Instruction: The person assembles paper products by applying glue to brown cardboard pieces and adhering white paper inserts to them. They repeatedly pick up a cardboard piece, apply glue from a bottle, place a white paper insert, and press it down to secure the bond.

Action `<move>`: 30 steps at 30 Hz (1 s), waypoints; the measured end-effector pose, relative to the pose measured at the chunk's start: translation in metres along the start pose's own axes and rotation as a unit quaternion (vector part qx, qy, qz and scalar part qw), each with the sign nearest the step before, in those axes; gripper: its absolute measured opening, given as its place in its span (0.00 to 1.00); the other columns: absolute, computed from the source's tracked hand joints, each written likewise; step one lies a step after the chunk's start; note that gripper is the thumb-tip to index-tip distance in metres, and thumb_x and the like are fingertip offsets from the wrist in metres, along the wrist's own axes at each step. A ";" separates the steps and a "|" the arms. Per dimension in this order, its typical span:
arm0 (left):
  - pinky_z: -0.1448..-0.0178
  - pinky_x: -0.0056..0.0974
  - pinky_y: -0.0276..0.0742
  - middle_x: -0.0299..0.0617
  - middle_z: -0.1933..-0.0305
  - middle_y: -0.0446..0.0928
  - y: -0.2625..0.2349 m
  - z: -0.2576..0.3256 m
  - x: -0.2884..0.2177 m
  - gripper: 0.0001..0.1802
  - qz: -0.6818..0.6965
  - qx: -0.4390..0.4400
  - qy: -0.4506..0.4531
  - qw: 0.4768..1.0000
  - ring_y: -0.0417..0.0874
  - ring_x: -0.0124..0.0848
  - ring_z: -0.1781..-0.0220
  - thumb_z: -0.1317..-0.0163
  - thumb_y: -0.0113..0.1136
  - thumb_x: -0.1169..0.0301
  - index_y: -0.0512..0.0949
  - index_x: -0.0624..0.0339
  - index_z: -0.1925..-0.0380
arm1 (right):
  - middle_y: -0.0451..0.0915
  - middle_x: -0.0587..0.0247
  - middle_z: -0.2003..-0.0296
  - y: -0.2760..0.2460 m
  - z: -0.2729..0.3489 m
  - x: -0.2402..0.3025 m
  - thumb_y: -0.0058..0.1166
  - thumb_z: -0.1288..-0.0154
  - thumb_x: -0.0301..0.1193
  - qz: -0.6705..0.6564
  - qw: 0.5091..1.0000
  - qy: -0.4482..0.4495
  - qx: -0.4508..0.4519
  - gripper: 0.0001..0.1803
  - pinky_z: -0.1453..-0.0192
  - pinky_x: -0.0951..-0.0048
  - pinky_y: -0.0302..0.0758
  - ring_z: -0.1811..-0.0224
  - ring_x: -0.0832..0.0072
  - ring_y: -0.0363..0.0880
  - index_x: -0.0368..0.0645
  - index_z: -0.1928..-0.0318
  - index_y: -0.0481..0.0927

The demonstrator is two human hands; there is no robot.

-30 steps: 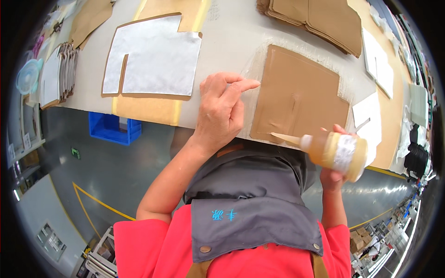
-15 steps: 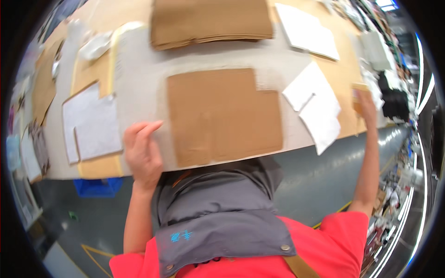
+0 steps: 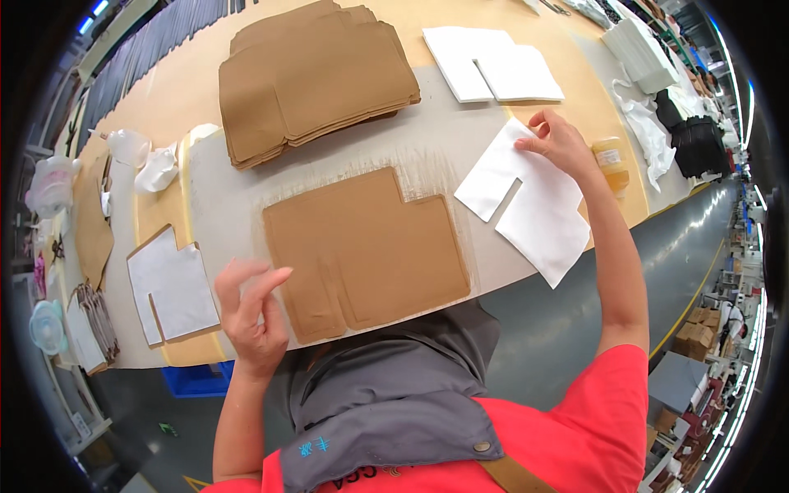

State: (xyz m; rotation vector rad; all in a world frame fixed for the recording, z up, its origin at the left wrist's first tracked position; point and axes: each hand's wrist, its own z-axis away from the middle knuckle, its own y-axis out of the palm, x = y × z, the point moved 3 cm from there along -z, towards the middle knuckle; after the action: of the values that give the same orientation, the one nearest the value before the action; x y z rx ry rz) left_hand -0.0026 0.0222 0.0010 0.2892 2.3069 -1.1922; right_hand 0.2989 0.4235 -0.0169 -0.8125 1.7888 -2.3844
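Observation:
A brown cut leather-like panel [image 3: 370, 255] with a corner notch and a slit lies flat in front of me, shiny smears on the table around its edges. My left hand [image 3: 253, 316] hovers beside its left edge, index finger stretched out, other fingers loosely bent, holding nothing. To the panel's right lies a white slitted sheet piece [image 3: 538, 218]. My right hand [image 3: 563, 148] is at its upper edge, thumb and fingertips pinching there. Just right of that forearm stands a small container of yellowish liquid [image 3: 610, 164].
A stack of brown panels [image 3: 320, 82] sits farther back, with more white pieces [image 3: 493, 70] to its right. At left lie a white piece on brown backing [image 3: 173, 287] and a clear squeeze bottle [image 3: 127, 146]. A blue crate [image 3: 197, 380] shows below the table edge.
My right hand has moved from the yellowish container leftward to the white sheet piece. My left hand stays near the panel's left edge. The view has shifted and turned.

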 end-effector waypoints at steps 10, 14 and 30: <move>0.37 0.44 0.74 0.49 0.41 0.78 0.112 -0.120 -0.059 0.19 0.160 0.143 0.109 0.971 0.79 0.45 0.40 0.36 0.62 0.77 0.81 0.55 0.44 | 0.79 0.76 0.70 -0.010 0.032 -0.017 0.72 0.39 0.35 -0.274 0.956 -0.102 0.003 0.12 0.57 0.77 0.71 0.67 0.83 0.71 0.43 0.65 0.81; 0.35 0.45 0.74 0.48 0.38 0.79 0.178 -0.152 -0.091 0.24 0.280 0.262 0.053 0.922 0.78 0.42 0.36 0.32 0.65 0.66 0.78 0.56 0.37 | 0.79 0.78 0.70 -0.029 0.067 -0.012 0.73 0.41 0.31 -0.268 0.950 -0.154 -0.034 0.11 0.56 0.78 0.71 0.66 0.84 0.71 0.44 0.65 0.81; 0.49 0.29 0.76 0.34 0.57 0.83 0.057 -0.141 -0.126 0.18 0.598 0.328 -0.166 0.713 0.81 0.20 0.56 0.21 0.54 0.63 0.80 0.64 0.44 | 0.72 0.55 0.33 0.050 0.156 -0.010 0.69 0.44 0.60 -0.701 0.707 -0.089 0.031 0.54 0.27 0.58 0.70 0.31 0.66 0.72 0.36 0.29 0.64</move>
State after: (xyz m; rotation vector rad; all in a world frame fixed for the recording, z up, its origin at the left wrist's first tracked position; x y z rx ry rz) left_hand 0.0773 0.1755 0.0970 1.4131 0.8400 -1.0735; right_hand 0.3620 0.2728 -0.0361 -3.0514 0.9200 -2.5840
